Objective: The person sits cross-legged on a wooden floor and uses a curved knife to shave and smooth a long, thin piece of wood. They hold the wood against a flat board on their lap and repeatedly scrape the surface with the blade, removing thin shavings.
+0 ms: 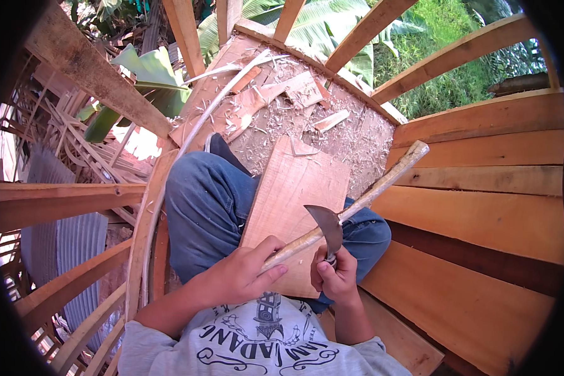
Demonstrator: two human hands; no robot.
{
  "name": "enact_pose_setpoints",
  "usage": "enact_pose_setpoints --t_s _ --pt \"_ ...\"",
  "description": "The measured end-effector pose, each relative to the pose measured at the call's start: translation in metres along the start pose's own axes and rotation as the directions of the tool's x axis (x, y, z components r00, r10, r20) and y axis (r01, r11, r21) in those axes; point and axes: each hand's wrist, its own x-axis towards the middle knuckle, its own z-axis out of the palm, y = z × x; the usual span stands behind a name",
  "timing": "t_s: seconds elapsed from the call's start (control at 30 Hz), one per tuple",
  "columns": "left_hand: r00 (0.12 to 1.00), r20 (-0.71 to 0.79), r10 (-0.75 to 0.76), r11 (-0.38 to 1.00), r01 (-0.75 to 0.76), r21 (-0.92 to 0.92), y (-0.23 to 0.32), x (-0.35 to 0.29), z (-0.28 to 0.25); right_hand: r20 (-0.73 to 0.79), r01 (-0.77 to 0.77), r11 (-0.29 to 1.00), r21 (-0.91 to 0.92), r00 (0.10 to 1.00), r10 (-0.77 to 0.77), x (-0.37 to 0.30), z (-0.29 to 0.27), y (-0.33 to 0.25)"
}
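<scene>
My left hand (244, 271) is wrapped round the lower end of a pale, peeled wooden stick (382, 180), which slants up to the right across my lap. My right hand (337, 273) grips the handle of a knife with a broad, dark, curved blade (329, 228). That blade stands upright against the stick near its middle; from here I cannot tell whether the edge bites into the wood. Beneath both hands, a flat wooden board (294, 194) lies across my lap, between my jeans-clad knees.
Wood shavings (363, 147) and offcuts (304, 91) litter the floor ahead. A long, thin bent strip (200, 122) runs along my left. Slatted wooden rails (69, 194) stand at left and ahead, with a plank wall (476, 207) at right. Banana leaves (307, 37) hang beyond the rails.
</scene>
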Motion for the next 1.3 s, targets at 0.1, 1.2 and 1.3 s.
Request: enact_pose_setpoints --t_s 0.1,1.2,1.3 --pt "1.000 0.013 -0.006 1.000 0.006 -0.014 -0.002 0.002 0.001 -0.041 0.100 0.956 -0.276 0.992 -0.115 0.002 0.001 0.000" --pt "0.998 -0.038 0.045 0.999 -0.044 0.027 -0.005 -0.001 0.005 0.379 -0.018 0.987 -0.162 0.922 0.079 0.002 -0.011 -0.016" --pt "0.999 0.013 -0.034 0.999 0.034 0.003 0.002 -0.003 0.000 0.133 -0.214 0.970 0.117 0.971 0.198 -0.008 -0.019 -0.019"
